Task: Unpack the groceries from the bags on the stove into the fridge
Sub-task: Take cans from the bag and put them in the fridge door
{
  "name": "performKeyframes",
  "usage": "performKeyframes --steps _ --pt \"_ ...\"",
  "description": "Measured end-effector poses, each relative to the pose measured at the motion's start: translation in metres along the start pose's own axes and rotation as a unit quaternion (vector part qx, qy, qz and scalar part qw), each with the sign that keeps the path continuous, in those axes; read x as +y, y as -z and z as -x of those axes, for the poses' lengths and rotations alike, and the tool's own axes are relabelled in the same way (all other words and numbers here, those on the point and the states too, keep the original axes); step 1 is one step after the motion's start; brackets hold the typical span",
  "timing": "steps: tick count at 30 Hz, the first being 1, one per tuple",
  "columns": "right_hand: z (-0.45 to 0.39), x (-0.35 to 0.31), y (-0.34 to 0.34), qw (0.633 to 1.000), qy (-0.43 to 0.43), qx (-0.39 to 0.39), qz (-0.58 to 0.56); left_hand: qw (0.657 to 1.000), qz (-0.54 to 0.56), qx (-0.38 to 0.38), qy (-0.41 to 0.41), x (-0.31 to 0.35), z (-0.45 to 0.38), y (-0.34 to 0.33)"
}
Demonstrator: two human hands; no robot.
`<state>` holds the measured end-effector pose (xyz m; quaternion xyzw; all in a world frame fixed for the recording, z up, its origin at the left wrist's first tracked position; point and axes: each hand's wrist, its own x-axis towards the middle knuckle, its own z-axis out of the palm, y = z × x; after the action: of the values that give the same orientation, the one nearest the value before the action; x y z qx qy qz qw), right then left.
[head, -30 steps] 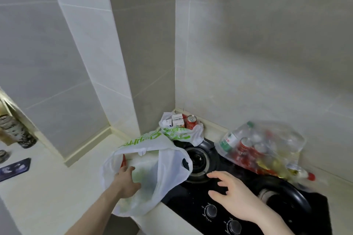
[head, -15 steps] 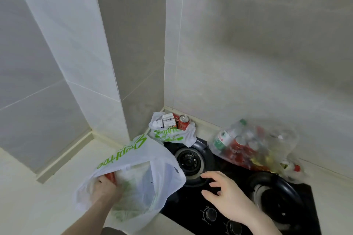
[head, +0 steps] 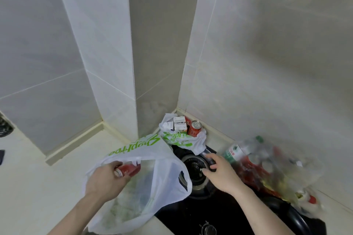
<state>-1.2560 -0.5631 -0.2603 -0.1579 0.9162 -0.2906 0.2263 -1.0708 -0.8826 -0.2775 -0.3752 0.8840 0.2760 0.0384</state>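
Note:
A white plastic bag with green lettering lies at the stove's left edge, leafy greens showing through it. My left hand grips a red can at the bag's mouth. My right hand hovers over the left burner, fingers relaxed and holding nothing. A second white bag sits in the back corner with small cartons and a red can standing in it. A clear bag with a bottle and red packages rests on the right side of the black stove.
Pale tiled walls close in the corner behind the stove. A cream countertop extends to the left. Stove knobs sit at the front edge. Dark objects show at the far left edge.
My left hand has come up out of the white bag holding a red can. My right hand has moved forward over the left burner. The view has shifted slightly.

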Motion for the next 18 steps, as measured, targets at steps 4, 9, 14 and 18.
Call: performKeyframes --steps 4,9,14,18 --pt "-0.057 -0.020 0.014 0.999 0.009 0.013 0.042 0.999 0.031 -0.017 -0.006 0.029 0.029 0.035" --pt "-0.128 -0.039 0.021 0.993 0.011 0.031 0.115 0.998 0.053 -0.002 -0.041 0.053 0.049 0.062" --pt "-0.185 -0.041 0.013 0.994 -0.029 0.024 0.106 0.997 0.047 -0.015 -0.062 0.057 0.052 0.081" --pt "-0.207 -0.042 0.003 0.990 -0.015 0.004 0.139 0.994 0.082 0.001 -0.068 0.059 0.057 0.087"
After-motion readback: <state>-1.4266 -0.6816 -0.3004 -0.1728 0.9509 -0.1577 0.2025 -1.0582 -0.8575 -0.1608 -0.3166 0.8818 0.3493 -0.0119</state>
